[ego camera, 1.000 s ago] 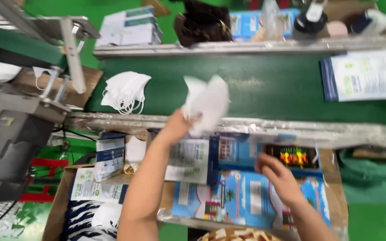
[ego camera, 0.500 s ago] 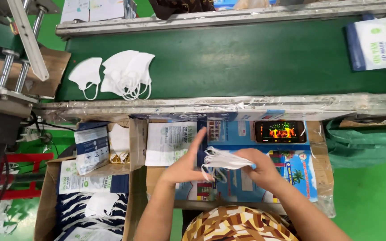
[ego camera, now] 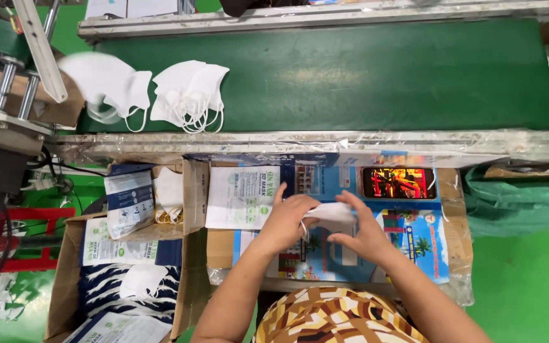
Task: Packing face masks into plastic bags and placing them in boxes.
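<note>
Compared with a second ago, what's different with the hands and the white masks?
The left hand brought a white folded mask down from above the green conveyor belt to the blue printed work surface, where the right hand joined it; both now hold it. The pile of white masks stays on the belt, and the lit phone stays in place.

Green conveyor belt (ego camera: 363, 70) runs across top, metal rails front and back. On its left end: loose stack of white face masks (ego camera: 189, 92), ear loops hanging; one more mask (ego camera: 106, 82) beside it, blurred, partly under a metal bracket (ego camera: 36, 47). Below the rail, a phone (ego camera: 398, 183) w/ lit screen lies flat on blue printed cardboard (ego camera: 424, 238). White printed pouch (ego camera: 243, 197) just left of it. Cardboard box (ego camera: 65, 279) at lower left holds more pouches and masks. Green plastic bag (ego camera: 516, 200) at right. Floor green.
</note>
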